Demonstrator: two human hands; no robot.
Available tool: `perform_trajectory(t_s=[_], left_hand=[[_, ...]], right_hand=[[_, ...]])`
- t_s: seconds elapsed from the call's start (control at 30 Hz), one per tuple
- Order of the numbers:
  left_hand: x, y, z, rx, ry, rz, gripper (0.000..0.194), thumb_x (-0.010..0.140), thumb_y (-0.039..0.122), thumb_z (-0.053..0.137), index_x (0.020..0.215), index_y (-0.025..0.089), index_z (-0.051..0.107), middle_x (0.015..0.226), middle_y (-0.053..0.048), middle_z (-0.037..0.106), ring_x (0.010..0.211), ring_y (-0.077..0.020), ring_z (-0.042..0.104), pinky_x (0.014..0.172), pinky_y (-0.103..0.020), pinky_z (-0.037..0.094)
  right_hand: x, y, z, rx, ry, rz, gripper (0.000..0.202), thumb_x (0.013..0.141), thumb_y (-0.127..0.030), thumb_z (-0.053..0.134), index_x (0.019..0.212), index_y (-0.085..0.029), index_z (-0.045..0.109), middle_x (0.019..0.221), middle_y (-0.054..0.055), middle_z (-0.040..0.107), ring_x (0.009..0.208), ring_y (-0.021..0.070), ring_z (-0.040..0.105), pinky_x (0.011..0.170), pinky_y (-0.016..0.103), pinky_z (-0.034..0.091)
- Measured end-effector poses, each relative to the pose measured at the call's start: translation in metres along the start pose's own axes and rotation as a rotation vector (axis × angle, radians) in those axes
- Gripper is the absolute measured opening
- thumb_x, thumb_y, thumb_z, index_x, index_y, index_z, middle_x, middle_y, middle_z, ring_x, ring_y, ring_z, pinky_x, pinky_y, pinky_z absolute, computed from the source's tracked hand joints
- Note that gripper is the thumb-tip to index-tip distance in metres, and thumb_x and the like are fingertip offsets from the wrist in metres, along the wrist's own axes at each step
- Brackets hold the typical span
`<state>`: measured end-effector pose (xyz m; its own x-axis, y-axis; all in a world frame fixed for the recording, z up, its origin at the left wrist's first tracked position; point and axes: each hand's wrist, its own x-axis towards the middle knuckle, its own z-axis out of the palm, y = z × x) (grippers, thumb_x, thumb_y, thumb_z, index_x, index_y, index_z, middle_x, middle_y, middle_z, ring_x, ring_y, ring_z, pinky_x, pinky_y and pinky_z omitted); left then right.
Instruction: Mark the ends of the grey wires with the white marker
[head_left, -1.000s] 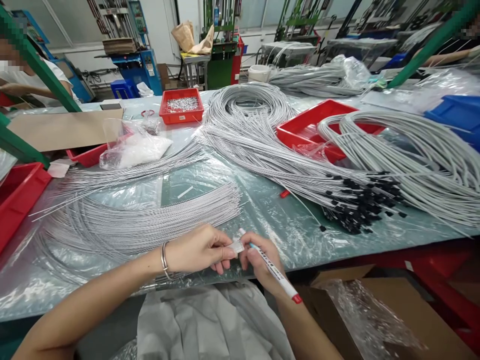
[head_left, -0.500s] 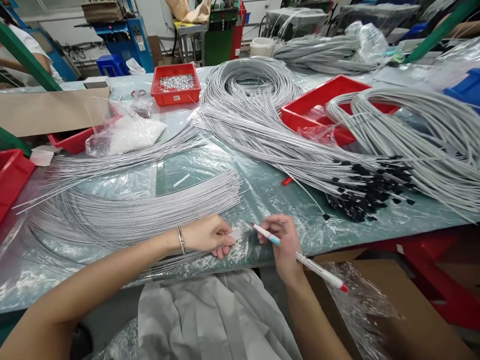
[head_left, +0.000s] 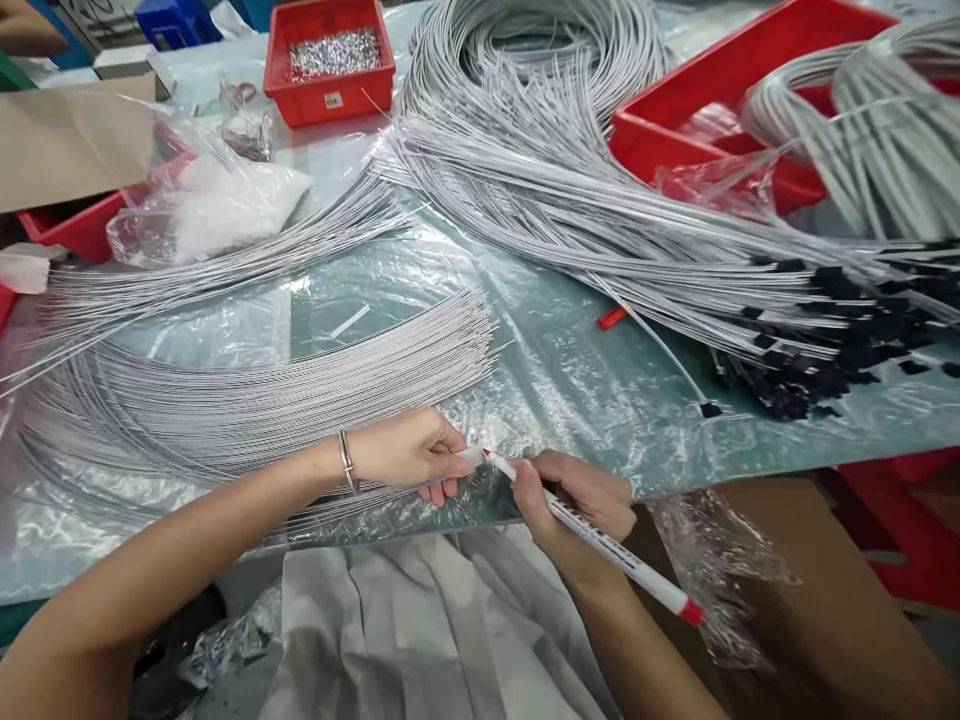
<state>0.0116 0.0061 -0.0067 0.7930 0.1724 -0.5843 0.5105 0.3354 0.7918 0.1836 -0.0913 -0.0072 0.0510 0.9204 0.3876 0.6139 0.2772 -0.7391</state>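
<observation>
My left hand (head_left: 424, 455) is closed in a pinch on a small white piece (head_left: 471, 456); whether it is a connector or a tag is hard to tell. In my right hand (head_left: 574, 500) lies a white marker pen with a red end (head_left: 622, 552), gripped as for writing. Its red tip points left and is at the white piece, touching or almost touching it. Behind my left wrist a fanned bundle of thin grey wires (head_left: 300, 410) lies on the table, cut ends toward the right. Some wires run beneath my left forearm.
A large coil of grey wires (head_left: 525, 130) spreads right to black-tipped ends (head_left: 817, 340). A red bin of small metal parts (head_left: 330, 105) stands at the back. A bag of white pieces (head_left: 217, 205) lies left, a red tray (head_left: 652, 140) right. A cardboard box (head_left: 847, 590) is below the table edge.
My right hand has turned and brought the marker's tip left to the white piece. My left hand keeps its pinch. The view has tilted down and closer.
</observation>
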Motion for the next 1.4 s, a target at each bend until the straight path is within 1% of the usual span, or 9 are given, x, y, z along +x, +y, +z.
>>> perform_trajectory(t_s=[0.1, 0.3, 0.47, 0.67, 0.83, 1.07, 1.2, 1.3, 1.4], left_hand=[[0.0004, 0.0000, 0.0002, -0.002, 0.000, -0.003, 0.027, 0.088, 0.028, 0.048, 0.074, 0.006, 0.056, 0.069, -0.007, 0.061, 0.059, -0.0115, 0.061, 0.053, -0.017, 0.050], [0.0009, 0.0019, 0.0015, -0.029, -0.010, -0.007, 0.023, 0.087, 0.022, 0.048, 0.073, 0.007, 0.055, 0.067, -0.005, 0.060, 0.057, -0.0108, 0.061, 0.052, -0.018, 0.051], [0.0013, 0.0014, 0.0011, -0.005, -0.006, 0.012, 0.024, 0.088, 0.024, 0.048, 0.073, 0.007, 0.055, 0.067, -0.005, 0.061, 0.058, -0.0115, 0.061, 0.052, -0.019, 0.051], [0.0000, -0.0011, 0.0006, -0.006, -0.009, 0.030, 0.027, 0.087, 0.029, 0.049, 0.073, 0.007, 0.056, 0.069, -0.006, 0.062, 0.059, -0.0117, 0.062, 0.053, -0.019, 0.052], [0.0002, -0.0018, -0.0001, 0.005, -0.007, 0.034, 0.028, 0.087, 0.030, 0.049, 0.071, 0.007, 0.055, 0.068, -0.006, 0.062, 0.060, -0.0119, 0.062, 0.053, -0.019, 0.052], [0.0002, 0.0013, 0.0000, 0.025, -0.001, 0.035, 0.027, 0.087, 0.028, 0.050, 0.068, 0.008, 0.054, 0.068, -0.006, 0.062, 0.059, -0.0115, 0.062, 0.052, -0.017, 0.050], [-0.0011, 0.0029, 0.0009, 0.035, 0.005, 0.042, 0.026, 0.087, 0.025, 0.049, 0.066, 0.008, 0.052, 0.067, -0.005, 0.062, 0.057, -0.0107, 0.061, 0.050, -0.017, 0.049], [-0.0016, 0.0037, 0.0016, 0.041, 0.007, 0.041, 0.027, 0.087, 0.025, 0.049, 0.066, 0.008, 0.052, 0.065, -0.005, 0.061, 0.057, -0.0107, 0.061, 0.050, -0.016, 0.048], [0.0001, 0.0010, 0.0023, 0.023, 0.006, 0.042, 0.025, 0.087, 0.024, 0.048, 0.068, 0.008, 0.052, 0.066, -0.005, 0.061, 0.057, -0.0113, 0.061, 0.051, -0.018, 0.049]], right_hand=[[0.0015, -0.0004, 0.0012, -0.018, -0.009, -0.014, 0.014, 0.073, -0.003, 0.061, 0.067, -0.014, 0.053, 0.052, -0.003, 0.047, 0.046, 0.0046, 0.039, 0.047, 0.019, 0.032], [0.0018, -0.0009, 0.0006, -0.064, -0.041, -0.005, 0.011, 0.074, -0.006, 0.061, 0.068, -0.014, 0.056, 0.053, -0.003, 0.050, 0.047, 0.0047, 0.041, 0.047, 0.019, 0.034], [0.0016, -0.0008, 0.0007, -0.062, -0.043, -0.011, 0.011, 0.074, -0.007, 0.062, 0.067, -0.013, 0.056, 0.053, -0.002, 0.051, 0.048, 0.0053, 0.043, 0.048, 0.019, 0.034], [0.0053, -0.0032, 0.0007, -0.120, -0.038, -0.060, 0.018, 0.074, -0.003, 0.059, 0.060, -0.013, 0.050, 0.048, -0.003, 0.042, 0.045, 0.0047, 0.035, 0.045, 0.020, 0.030], [0.0036, -0.0026, 0.0009, -0.109, -0.029, -0.063, 0.023, 0.073, -0.002, 0.057, 0.057, -0.013, 0.045, 0.047, -0.003, 0.036, 0.044, 0.0047, 0.030, 0.044, 0.021, 0.027], [0.0012, -0.0011, -0.0012, -0.140, -0.043, -0.061, 0.018, 0.074, -0.004, 0.055, 0.059, -0.013, 0.049, 0.046, -0.003, 0.038, 0.043, 0.0050, 0.034, 0.044, 0.021, 0.028], [0.0012, -0.0007, -0.0019, -0.114, -0.053, -0.080, 0.020, 0.073, -0.002, 0.054, 0.058, -0.013, 0.046, 0.047, -0.003, 0.037, 0.043, 0.0050, 0.032, 0.044, 0.021, 0.027], [0.0020, -0.0005, -0.0019, -0.097, -0.067, -0.090, 0.022, 0.073, -0.001, 0.054, 0.057, -0.013, 0.044, 0.047, -0.003, 0.039, 0.043, 0.0052, 0.034, 0.044, 0.021, 0.028], [0.0005, 0.0000, -0.0034, -0.092, -0.072, -0.085, 0.022, 0.074, -0.002, 0.054, 0.057, -0.013, 0.046, 0.046, -0.002, 0.042, 0.041, 0.0054, 0.036, 0.043, 0.021, 0.029]])
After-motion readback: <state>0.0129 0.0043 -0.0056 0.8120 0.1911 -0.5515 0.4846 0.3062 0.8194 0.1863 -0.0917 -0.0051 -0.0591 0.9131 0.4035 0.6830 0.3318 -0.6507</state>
